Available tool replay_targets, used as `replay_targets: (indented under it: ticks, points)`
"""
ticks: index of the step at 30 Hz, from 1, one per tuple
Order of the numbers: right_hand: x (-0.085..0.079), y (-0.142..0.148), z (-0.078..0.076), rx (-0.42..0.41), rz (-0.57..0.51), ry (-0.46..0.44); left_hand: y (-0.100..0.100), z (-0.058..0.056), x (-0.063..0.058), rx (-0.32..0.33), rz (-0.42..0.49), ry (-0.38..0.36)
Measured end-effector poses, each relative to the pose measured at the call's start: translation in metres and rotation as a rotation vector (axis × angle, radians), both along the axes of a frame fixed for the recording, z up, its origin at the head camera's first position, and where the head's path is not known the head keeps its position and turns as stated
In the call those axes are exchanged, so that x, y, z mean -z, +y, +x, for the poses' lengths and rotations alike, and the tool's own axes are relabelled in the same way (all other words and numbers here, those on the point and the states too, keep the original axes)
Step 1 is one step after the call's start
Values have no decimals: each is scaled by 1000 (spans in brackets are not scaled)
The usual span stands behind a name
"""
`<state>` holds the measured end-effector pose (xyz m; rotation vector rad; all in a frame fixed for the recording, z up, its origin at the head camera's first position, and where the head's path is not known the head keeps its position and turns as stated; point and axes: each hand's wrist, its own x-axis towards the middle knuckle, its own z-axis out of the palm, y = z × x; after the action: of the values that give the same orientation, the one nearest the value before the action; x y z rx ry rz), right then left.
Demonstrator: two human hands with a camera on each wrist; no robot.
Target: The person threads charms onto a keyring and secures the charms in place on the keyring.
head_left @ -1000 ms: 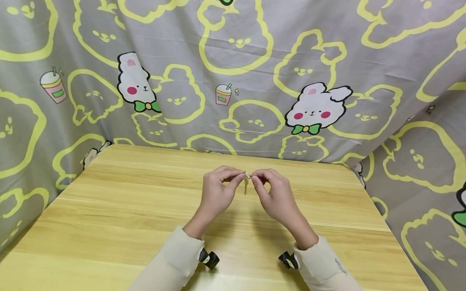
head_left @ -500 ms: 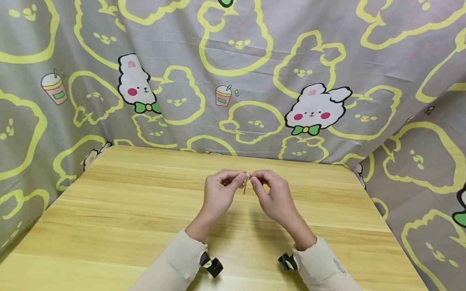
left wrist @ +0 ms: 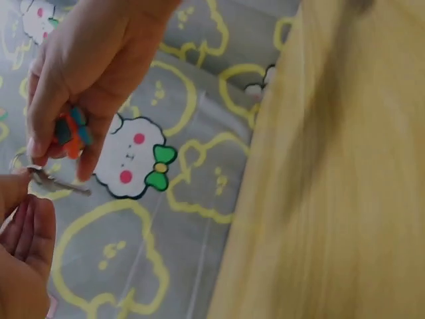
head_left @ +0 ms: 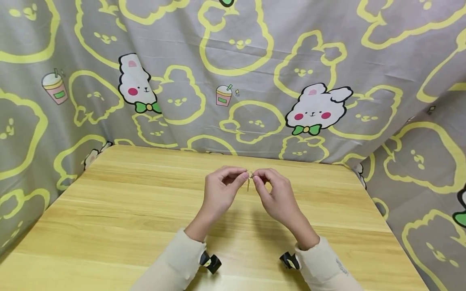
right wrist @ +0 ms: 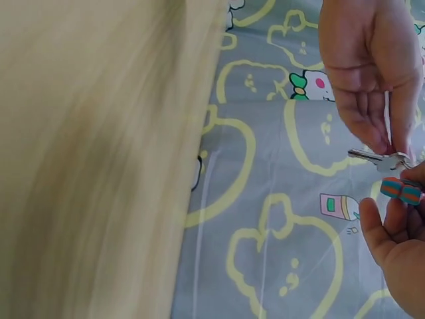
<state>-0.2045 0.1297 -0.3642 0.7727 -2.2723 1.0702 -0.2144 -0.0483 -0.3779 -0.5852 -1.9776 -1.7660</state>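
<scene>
In the head view both hands meet above the table. My left hand point(head_left: 222, 189) pinches a metal key point(head_left: 248, 186), whose blade points down. The right wrist view shows the key point(right wrist: 378, 160) at the fingertips of my left hand point(right wrist: 372, 66). My right hand point(head_left: 278, 193) holds a thin key ring point(head_left: 250, 173) at its fingertips. A small orange-and-teal charm point(right wrist: 400, 191) sits by the curled fingers of my right hand point(right wrist: 405, 262). In the left wrist view this charm point(left wrist: 73, 131) shows between thumb and fingers, partly covered. Fingertips hide much of the ring.
A light wooden table point(head_left: 127, 194) spreads beneath the hands. Grey curtains point(head_left: 255, 52) with yellow outlines and rabbit prints enclose its back and sides. Black wrist cameras point(head_left: 210, 262) are strapped at the cream sleeves point(head_left: 174, 258).
The hands stay close together with small finger shifts. The key swings slightly and now hangs a little farther right, and the ring shows a bit more between the fingertips.
</scene>
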Motion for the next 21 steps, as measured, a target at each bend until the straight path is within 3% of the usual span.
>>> replay_targets:
  ticks: [5,8,10,14,18,21]
  points:
    - [0,2,-1,-19,87,68,-9,-2,-7,-148,-397,483]
    - [1,3,-1,-27,96,86,-11,-1,-9,-214,-507,647]
    - [1,3,-1,-27,87,92,-11,0,-9,-226,-492,658]
    - [2,2,0,-30,53,107,-5,0,-5,-227,-352,597]
    - [1,1,0,-38,35,118,1,0,-1,-216,-185,453]
    - [0,0,0,-30,36,119,4,0,2,-183,-110,326]
